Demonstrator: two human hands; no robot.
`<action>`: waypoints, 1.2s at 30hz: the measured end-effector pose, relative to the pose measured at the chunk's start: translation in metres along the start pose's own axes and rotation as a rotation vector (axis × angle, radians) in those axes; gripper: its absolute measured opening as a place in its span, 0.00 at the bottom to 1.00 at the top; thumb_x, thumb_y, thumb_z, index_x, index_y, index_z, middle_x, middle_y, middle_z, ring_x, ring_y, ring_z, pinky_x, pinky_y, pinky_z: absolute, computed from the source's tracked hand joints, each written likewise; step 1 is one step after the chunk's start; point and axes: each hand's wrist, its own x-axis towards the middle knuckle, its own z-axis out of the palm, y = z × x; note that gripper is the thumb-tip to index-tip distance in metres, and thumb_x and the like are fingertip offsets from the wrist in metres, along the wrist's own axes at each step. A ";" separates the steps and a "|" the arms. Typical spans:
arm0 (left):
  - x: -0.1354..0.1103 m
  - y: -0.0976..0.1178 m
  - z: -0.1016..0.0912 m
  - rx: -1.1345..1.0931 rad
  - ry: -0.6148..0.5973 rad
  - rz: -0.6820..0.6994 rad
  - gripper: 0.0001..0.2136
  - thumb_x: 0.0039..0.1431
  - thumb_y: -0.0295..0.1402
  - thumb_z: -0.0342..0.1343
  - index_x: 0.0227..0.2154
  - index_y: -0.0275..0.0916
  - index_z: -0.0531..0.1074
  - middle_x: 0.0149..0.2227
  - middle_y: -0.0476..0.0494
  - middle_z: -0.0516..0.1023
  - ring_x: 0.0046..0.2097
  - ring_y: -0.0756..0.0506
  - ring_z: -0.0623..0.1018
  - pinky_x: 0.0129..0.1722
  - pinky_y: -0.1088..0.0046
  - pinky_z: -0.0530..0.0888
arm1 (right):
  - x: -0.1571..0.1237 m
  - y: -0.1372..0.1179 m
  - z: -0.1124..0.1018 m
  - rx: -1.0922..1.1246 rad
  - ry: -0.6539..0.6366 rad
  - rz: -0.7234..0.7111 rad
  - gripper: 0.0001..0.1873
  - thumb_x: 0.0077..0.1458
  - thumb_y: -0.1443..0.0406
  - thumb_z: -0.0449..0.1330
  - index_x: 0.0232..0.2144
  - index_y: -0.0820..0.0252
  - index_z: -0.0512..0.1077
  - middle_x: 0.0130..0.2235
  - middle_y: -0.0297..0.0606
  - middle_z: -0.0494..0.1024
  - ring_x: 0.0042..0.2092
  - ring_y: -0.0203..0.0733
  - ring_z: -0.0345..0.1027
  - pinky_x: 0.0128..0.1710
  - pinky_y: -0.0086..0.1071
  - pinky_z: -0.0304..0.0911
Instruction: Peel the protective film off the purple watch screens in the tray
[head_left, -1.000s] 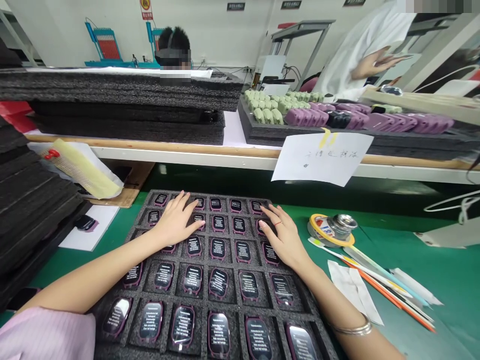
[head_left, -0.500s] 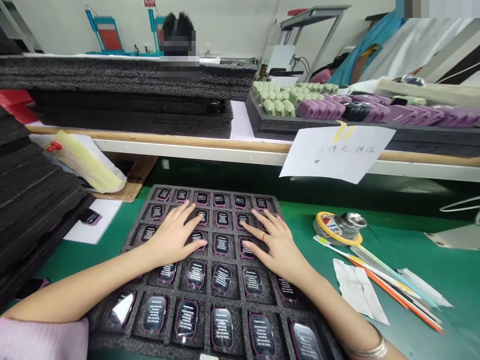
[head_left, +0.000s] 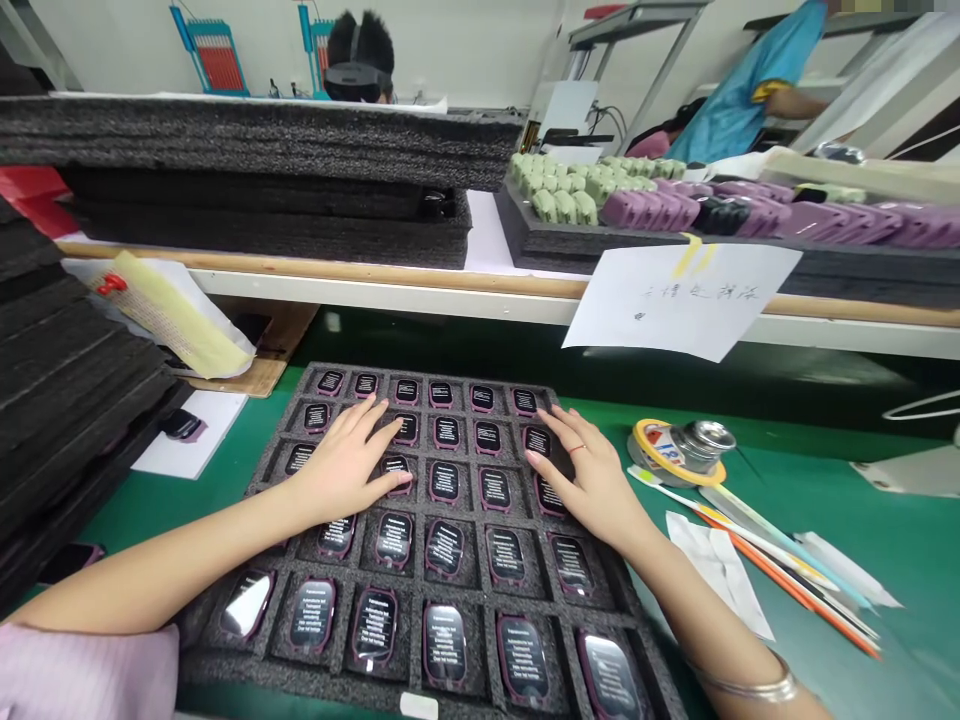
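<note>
A dark grey foam tray (head_left: 300, 672) lies on the green bench, holding rows of watch-like devices in separate pockets. Each device has a purple rim and a black face with white text, like the one (head_left: 445, 488) between my hands. My left hand (head_left: 345, 465) rests flat across the devices in the tray's upper left part, fingers spread. My right hand (head_left: 589, 470), with a thin ring, lies on devices at the upper right. Neither hand grips anything. Both palms hide the devices beneath them.
Dark foam sheets (head_left: 67, 370) stack at the left. A shelf behind carries more foam (head_left: 255, 140) and a tray of green and purple parts (head_left: 645, 205). To the right lie a tape roll (head_left: 667, 452), a metal can (head_left: 705, 445) and pens (head_left: 780, 560). Two co-workers stand beyond.
My right hand has slid to the right across the tray, while my left hand stays nearly in place. The view has shifted slightly. A blue-clad co-worker now shows at the upper right.
</note>
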 end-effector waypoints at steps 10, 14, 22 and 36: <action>0.001 0.005 0.001 0.025 -0.003 0.031 0.34 0.67 0.55 0.46 0.64 0.31 0.65 0.69 0.26 0.58 0.72 0.29 0.53 0.68 0.44 0.58 | 0.014 0.016 0.015 -0.049 0.037 0.070 0.33 0.66 0.46 0.49 0.63 0.58 0.67 0.66 0.53 0.65 0.68 0.63 0.55 0.64 0.60 0.55; 0.002 0.005 0.005 0.060 -0.008 0.015 0.35 0.67 0.55 0.45 0.62 0.29 0.67 0.69 0.24 0.59 0.72 0.28 0.54 0.68 0.44 0.58 | 0.019 0.018 0.022 -0.076 0.047 0.084 0.32 0.64 0.45 0.51 0.62 0.54 0.69 0.66 0.51 0.65 0.68 0.65 0.55 0.63 0.61 0.56; 0.007 0.007 0.008 0.028 0.018 0.033 0.34 0.66 0.56 0.46 0.66 0.37 0.62 0.70 0.28 0.58 0.71 0.29 0.55 0.68 0.45 0.59 | 0.019 0.019 0.027 -0.095 0.059 0.101 0.32 0.63 0.44 0.52 0.61 0.55 0.70 0.66 0.52 0.66 0.68 0.67 0.55 0.63 0.64 0.55; 0.000 0.008 0.006 0.052 -0.020 0.003 0.35 0.66 0.56 0.46 0.65 0.33 0.62 0.70 0.26 0.57 0.72 0.29 0.55 0.68 0.44 0.59 | 0.012 0.019 0.024 -0.037 0.056 0.045 0.34 0.64 0.45 0.52 0.63 0.60 0.66 0.65 0.56 0.66 0.68 0.64 0.56 0.62 0.62 0.57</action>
